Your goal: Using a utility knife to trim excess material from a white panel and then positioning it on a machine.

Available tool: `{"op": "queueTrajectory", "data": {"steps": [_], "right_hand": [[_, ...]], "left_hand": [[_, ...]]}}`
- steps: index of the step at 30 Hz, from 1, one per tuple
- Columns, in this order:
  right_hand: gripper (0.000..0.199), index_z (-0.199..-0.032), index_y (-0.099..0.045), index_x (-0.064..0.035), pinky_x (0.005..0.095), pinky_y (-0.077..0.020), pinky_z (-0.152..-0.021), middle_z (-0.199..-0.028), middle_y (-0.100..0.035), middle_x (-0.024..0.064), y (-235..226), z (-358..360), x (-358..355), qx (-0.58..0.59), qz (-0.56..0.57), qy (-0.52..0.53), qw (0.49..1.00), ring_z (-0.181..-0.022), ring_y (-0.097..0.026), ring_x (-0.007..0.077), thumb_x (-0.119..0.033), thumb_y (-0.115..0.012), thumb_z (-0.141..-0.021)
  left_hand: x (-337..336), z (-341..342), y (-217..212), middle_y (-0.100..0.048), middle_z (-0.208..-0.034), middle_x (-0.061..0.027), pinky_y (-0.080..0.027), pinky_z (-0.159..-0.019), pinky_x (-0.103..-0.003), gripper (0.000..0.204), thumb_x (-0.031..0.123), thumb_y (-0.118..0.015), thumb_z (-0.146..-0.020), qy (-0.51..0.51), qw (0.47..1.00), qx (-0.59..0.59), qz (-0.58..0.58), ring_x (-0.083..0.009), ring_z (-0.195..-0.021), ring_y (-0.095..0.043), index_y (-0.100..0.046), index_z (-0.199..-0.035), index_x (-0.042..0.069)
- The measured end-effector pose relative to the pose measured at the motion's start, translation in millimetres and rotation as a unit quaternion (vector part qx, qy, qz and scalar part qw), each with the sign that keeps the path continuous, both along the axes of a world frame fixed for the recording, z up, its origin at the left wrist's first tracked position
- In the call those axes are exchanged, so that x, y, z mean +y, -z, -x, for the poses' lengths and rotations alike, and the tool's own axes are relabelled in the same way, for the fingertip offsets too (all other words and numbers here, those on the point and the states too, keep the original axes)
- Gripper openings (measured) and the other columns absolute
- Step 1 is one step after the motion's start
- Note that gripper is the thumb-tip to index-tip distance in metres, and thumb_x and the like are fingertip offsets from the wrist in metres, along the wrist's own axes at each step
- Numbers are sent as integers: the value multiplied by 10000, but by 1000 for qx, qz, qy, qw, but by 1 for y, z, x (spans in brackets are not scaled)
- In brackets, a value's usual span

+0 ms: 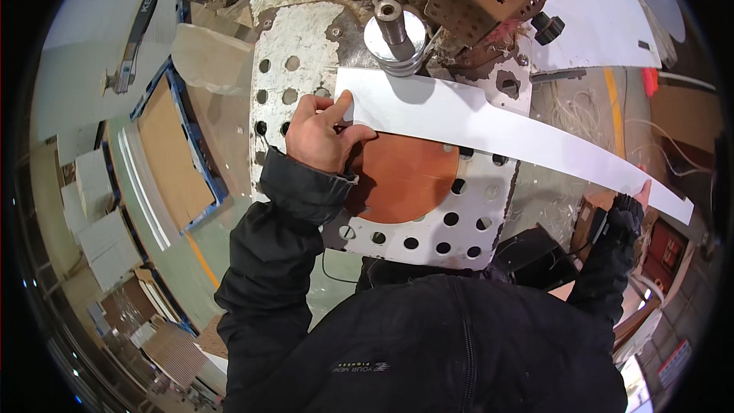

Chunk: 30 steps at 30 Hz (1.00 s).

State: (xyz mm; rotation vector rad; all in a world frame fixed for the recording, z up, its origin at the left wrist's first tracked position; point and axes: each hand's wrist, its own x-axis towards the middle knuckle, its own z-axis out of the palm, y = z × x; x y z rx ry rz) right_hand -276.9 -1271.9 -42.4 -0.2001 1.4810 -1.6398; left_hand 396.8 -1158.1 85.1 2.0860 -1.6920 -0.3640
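Observation:
A long white panel point(527, 134) lies across the perforated metal machine table point(489, 214), its narrow right end reaching well past the table's edge. My left hand point(317, 134) is closed on the panel's left end, the index finger along its short edge and the thumb at its near edge. At the far right end my right hand point(644, 193) grips the panel, most of it hidden by the sleeve and the panel. Just at the panel's far edge stands a vertical metal spindle point(394, 30) with a shiny round collar. An orange-brown disc point(409, 183) sits in the table, partly under the panel.
A brown perforated metal box point(482, 0) hangs behind the spindle, with black knobs point(548, 28) at its right. A blue-framed pallet with brown board point(180, 153) lies on the floor to the left. Stacked white boards point(107, 241) are farther left. A black bin point(539, 256) stands right of the table.

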Motion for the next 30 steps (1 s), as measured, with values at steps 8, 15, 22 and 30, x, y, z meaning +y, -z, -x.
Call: {"op": "queueTrajectory", "data": {"steps": [8,15,22,30], "right_hand": [[483,-1347,-510,-47,432,-375,-1090,-1275,-588,111,-16,-57,36,10,-8,60,998,-1210,-526,284,-373,-349,-1029],[508,-1368,-493,-11,440,-336,-1117,-1341,-556,140,-14,-77,60,36,-7,85,996,-1254,-498,299,-357,-335,-1031],[518,-1316,-533,-27,446,-416,-1028,-1225,-603,118,-13,-90,72,17,7,55,998,-1145,-555,294,-405,-326,-1028],[524,-1333,-517,-25,441,-415,-1034,-1251,-600,125,-23,-133,64,27,0,69,997,-1159,-552,295,-406,-328,-1028]], "left_hand": [[-5,-34,0,-634,-939,-111,-531,-682,-327,590,249,-909,-583,31,999,-1,-29,-234,-778,-630,-718,-1109,63],[-9,-60,1,-640,-952,-111,-539,-688,-327,587,277,-901,-599,56,998,-13,-30,-230,-781,-638,-715,-1112,59],[-11,-86,12,-638,-938,-100,-541,-652,-300,599,294,-899,-603,77,997,-22,-12,-201,-727,-632,-710,-1123,62],[-8,-104,9,-648,-947,-129,-531,-715,-345,592,302,-885,-629,90,996,-27,11,-256,-818,-638,-701,-1138,61]]}}
